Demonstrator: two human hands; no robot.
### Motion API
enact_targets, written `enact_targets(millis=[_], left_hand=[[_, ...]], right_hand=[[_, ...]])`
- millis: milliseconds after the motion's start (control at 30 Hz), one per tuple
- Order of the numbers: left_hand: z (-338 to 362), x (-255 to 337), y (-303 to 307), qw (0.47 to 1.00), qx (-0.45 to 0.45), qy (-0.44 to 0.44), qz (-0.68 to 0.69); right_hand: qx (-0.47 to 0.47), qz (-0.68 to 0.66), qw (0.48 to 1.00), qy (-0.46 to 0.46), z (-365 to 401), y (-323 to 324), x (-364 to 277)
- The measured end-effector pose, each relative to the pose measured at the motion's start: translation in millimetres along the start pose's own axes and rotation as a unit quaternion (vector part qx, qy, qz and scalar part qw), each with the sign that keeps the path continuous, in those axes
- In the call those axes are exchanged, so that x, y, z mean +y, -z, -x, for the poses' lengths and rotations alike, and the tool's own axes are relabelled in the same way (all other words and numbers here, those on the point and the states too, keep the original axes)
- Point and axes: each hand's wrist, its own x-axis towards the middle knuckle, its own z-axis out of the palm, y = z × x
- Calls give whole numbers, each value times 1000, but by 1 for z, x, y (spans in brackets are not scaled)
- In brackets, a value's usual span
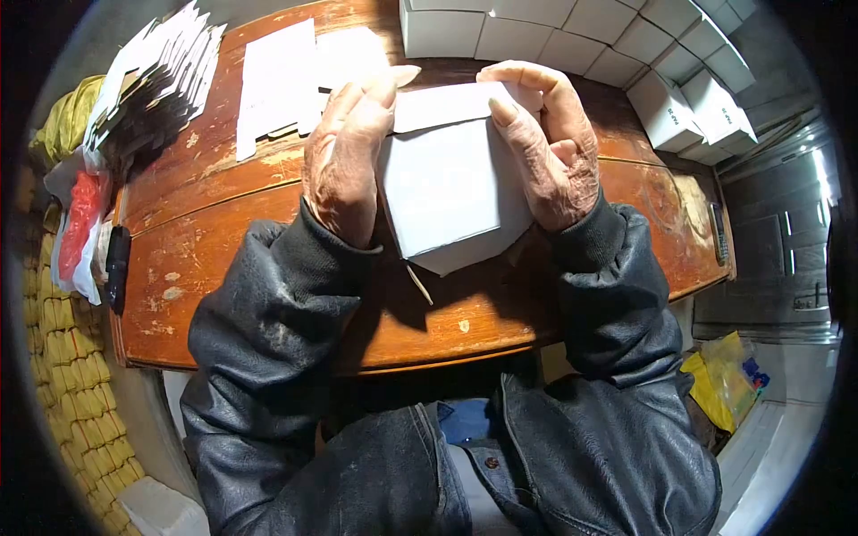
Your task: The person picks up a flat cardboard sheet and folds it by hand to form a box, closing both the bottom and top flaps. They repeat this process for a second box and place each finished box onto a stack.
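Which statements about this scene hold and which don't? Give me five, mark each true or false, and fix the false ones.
1. The left hand and right hand are both on a white box. True.
2. The table is painted blue. False: it is reddish-brown.
3. Stacked white boxes stand along the table's far side. True.
4. The sleeves are bright yellow. False: they are dark.
5. Flat white pieces lie beyond the left hand. True.
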Motion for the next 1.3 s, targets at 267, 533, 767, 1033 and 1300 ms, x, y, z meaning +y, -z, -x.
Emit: enact_targets(millis=[267, 533, 767, 1033, 1300], left_hand=[[-1, 18, -10, 960, -18, 144, 240], [3, 12, -18, 999, 23, -25, 2], [0, 19, -9, 979, -40, 95, 176], [1, 18, -11, 958, -44, 61, 276], [4, 19, -15, 944, 28, 114, 307]], right_hand=[[13, -48, 997, -64, -4, 6, 0], [14, -84, 992, -88, -5, 16, -7], [2, -66, 994, -92, -3, 13, -11], [10, -61, 994, -87, -1, 11, -13], [14, 18, 995, 96, -2, 6, -4]])
